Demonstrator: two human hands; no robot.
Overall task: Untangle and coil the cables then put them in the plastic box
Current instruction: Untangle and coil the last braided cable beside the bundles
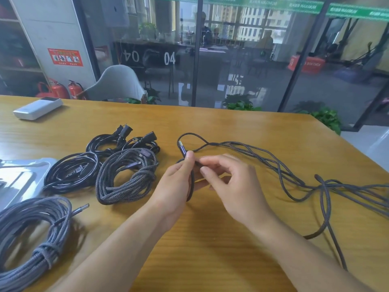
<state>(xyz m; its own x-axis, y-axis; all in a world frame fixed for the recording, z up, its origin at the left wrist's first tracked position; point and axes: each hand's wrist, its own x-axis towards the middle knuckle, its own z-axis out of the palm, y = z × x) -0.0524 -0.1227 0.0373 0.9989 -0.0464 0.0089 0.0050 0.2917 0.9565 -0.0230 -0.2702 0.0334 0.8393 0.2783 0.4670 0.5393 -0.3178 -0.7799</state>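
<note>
While the left hand (179,182) pinches a braided cable (263,157) near its metal plug, right fingers (212,165) curl on it.

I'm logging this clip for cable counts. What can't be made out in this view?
- Loose cable: runs off the right edge, so its far end is unseen.
- Plastic box: cut by the left edge, contents unclear.
- Grey coil: cut by the left and bottom edges.
- Right hand: its fingers are blurred, grip uncertain.

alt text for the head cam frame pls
Both hands, left hand and right hand, pinch a loose braided cable near its plug over a wooden table. Coiled cables lie to the left.
</note>
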